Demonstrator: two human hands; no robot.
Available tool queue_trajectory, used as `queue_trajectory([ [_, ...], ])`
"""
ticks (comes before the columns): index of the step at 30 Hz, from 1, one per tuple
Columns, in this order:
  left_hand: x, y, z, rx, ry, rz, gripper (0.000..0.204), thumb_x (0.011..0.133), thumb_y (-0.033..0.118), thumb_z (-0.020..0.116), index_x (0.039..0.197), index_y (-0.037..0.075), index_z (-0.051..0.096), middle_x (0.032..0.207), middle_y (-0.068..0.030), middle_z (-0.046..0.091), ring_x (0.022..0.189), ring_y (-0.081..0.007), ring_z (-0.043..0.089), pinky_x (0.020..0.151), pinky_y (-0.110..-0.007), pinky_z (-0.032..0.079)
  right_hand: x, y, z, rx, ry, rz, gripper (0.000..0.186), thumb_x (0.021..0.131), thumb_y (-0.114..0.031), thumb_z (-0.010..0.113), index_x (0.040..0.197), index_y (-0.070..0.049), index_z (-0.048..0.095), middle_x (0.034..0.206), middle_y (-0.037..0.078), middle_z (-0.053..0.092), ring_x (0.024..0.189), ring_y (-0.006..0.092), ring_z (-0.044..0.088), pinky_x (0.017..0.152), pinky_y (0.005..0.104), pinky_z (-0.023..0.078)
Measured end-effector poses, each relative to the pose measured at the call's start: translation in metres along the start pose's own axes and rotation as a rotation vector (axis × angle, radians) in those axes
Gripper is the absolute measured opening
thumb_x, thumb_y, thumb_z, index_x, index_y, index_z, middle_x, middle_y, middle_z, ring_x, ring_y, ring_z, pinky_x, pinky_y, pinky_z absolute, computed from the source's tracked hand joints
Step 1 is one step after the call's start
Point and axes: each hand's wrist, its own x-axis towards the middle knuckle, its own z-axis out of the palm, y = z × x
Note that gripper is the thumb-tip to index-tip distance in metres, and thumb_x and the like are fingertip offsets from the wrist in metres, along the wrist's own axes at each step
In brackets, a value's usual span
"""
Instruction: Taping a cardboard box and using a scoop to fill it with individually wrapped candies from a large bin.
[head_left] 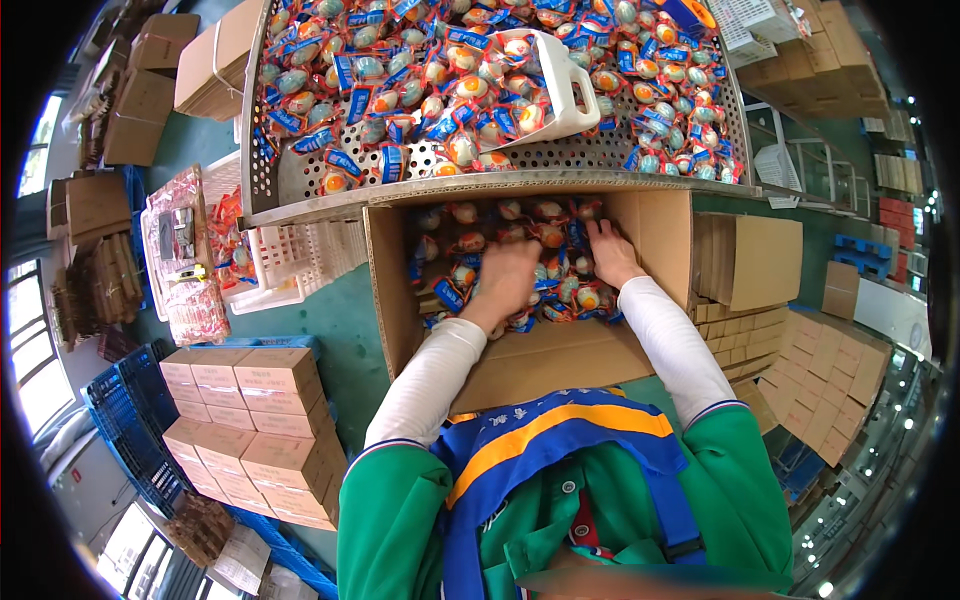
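Both my hands reach into an open cardboard box holding several egg packs in clear, red and blue wrappers. In the left and middle part of the box, my left hand is over the packs, its fingers bent and smeared by motion. What it may hold is hidden. My right hand sits by the right inner wall, fingers stretched down onto the packs there and slightly apart. No pack shows clearly in its grasp. White sleeves cover both forearms.
A perforated metal table heaped with egg packs borders the box's far side, with a white handled scoop on it. Stacked cartons stand on blue pallets at left. Flat cardboard is stacked at right. White crates stand under the table's left end.
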Motion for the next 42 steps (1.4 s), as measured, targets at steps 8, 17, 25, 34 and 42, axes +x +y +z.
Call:
queue_trajectory([
  [8,-0.029,-0.053,-0.007,0.183,-0.038,-0.357,0.053,0.074,0.015,0.068,0.124,0.020,0.053,0.113,-0.0144,0.058,0.105,-0.0387,0.060,0.083,-0.052,0.051,0.011,-0.078,-0.061,0.451,0.064,-0.221,0.022,0.077,-0.014,0.064,0.098,-0.007,0.066,0.099,0.014,0.066,0.096,0.0358,0.063,0.074,0.0460,0.051],
  [17,-0.043,-0.083,0.013,-0.098,0.145,-0.488,0.037,0.074,0.020,0.076,0.108,0.012,0.062,0.110,-0.0163,0.059,0.099,-0.0357,0.063,0.081,-0.045,0.052,0.008,-0.104,-0.036,0.506,-0.149,-0.375,0.030,0.078,-0.020,0.067,0.104,-0.006,0.066,0.095,0.016,0.068,0.091,0.0351,0.065,0.077,0.0459,0.052],
  [25,-0.036,-0.095,-0.001,-0.380,0.468,-0.640,0.004,0.077,0.004,0.067,0.081,0.005,0.069,0.085,-0.0148,0.068,0.084,-0.0321,0.068,0.075,-0.040,0.052,0.008,-0.143,-0.003,0.446,-0.199,-0.456,0.047,0.071,-0.024,0.076,0.109,-0.004,0.057,0.103,0.014,0.064,0.101,0.0309,0.062,0.086,0.0427,0.046],
  [34,-0.034,-0.089,-0.014,-0.396,0.525,-0.642,0.018,0.079,0.005,0.062,0.096,0.005,0.067,0.090,-0.0153,0.069,0.086,-0.0305,0.067,0.077,-0.042,0.051,0.005,-0.153,-0.008,0.679,-0.214,-0.201,0.051,0.074,-0.029,0.076,0.115,-0.004,0.057,0.109,0.022,0.060,0.100,0.0347,0.061,0.085,0.0463,0.045],
  [42,-0.035,-0.105,-0.016,0.737,-0.151,-0.156,0.028,0.073,0.018,0.064,0.100,0.010,0.061,0.102,-0.0116,0.060,0.097,-0.0256,0.056,0.085,-0.042,0.039,0.018,-0.151,-0.003,0.661,-0.218,-0.312,0.056,0.071,-0.026,0.078,0.117,-0.005,0.055,0.114,0.022,0.057,0.100,0.0402,0.061,0.083,0.0479,0.049],
])
